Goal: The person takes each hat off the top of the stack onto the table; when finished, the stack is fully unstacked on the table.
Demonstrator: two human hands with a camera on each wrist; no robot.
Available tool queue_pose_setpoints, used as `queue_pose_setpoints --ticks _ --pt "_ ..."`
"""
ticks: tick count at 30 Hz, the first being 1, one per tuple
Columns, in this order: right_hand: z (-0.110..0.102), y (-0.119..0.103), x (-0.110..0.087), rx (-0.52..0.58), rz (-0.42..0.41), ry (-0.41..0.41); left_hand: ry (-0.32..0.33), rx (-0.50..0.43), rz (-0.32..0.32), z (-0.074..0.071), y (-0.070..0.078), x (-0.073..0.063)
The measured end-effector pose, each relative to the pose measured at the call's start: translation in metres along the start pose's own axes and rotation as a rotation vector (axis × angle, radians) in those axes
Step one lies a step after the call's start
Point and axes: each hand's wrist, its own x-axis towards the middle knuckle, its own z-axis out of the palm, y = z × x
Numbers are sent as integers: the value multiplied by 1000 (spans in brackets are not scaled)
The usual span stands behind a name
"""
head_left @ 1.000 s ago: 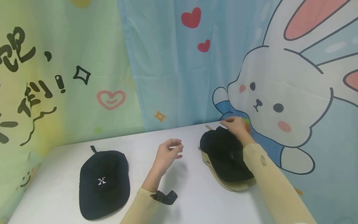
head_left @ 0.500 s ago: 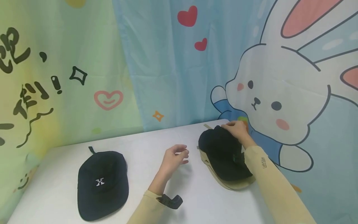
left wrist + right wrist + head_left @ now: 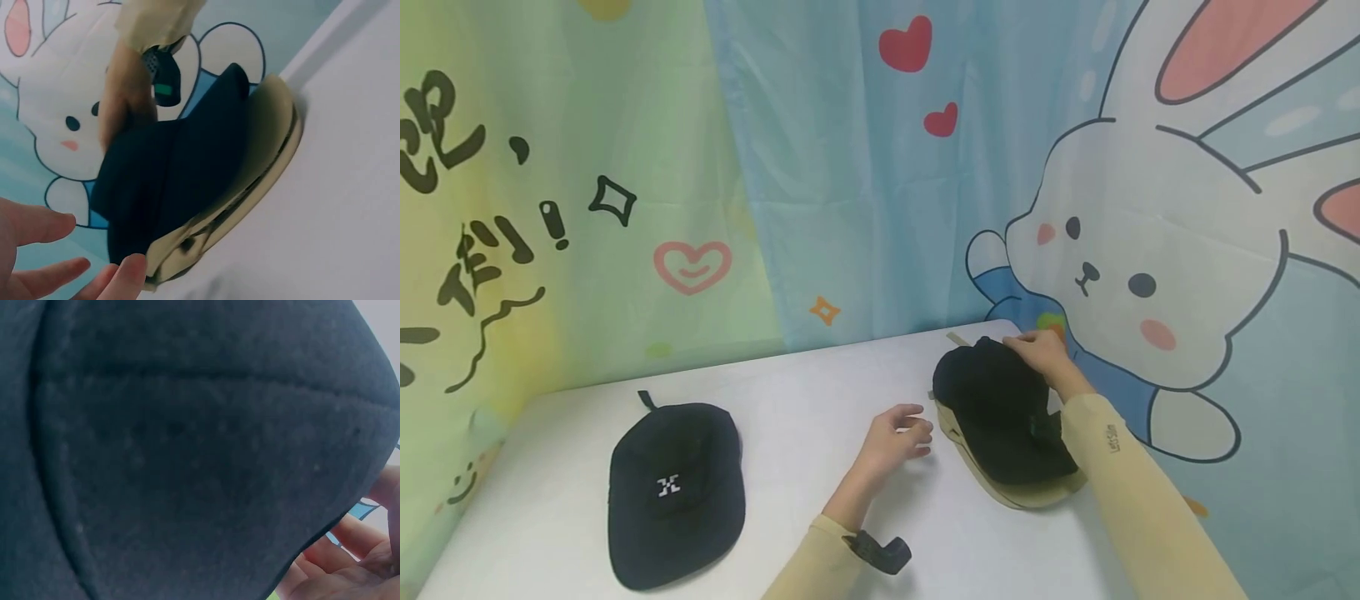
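At the right of the table a black cap (image 3: 996, 417) sits over a beige cap (image 3: 1033, 498), brims toward the front right. My right hand (image 3: 1047, 360) is at the far side of the black cap, fingertips right at its edge. In the right wrist view the black cap fills most of the picture, and the fingers of the right hand (image 3: 372, 565) appear spread and relaxed, their tips hidden behind it. My left hand (image 3: 889, 443) hovers left of the caps with loosely bent fingers, holding nothing. The left wrist view shows its fingertips close to the beige cap (image 3: 275, 134).
A second black cap (image 3: 677, 500) with a small white emblem lies at the left of the white table (image 3: 820, 500). A printed curtain (image 3: 865, 167) with a rabbit hangs directly behind the table. Each wrist wears a dark camera.
My left hand has moved right, toward the stacked caps. My right hand has shifted slightly down and right along the black cap's edge. The caps stay in place.
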Motion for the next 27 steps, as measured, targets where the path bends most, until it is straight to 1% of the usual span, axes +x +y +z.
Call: queue_pose_setpoints --ticks 1,7,13,17,22,27 --pt "0 1 0 3 -2 0 -5 -2 -6 1 -6 4" --pt "-3 5 -2 5 -26 20 -29 -28 -14 9 -15 6" --pt "-6 14 -2 -39 -25 55 -45 -53 -22 20 -22 9" --pt "-8 20 -2 -65 -14 32 -55 -62 -24 28 -24 9" --pt "-9 26 -2 -80 34 -19 -82 -82 -15 37 -25 9" --pt "-10 28 -2 -90 35 -35 -101 -111 -13 45 -28 9"
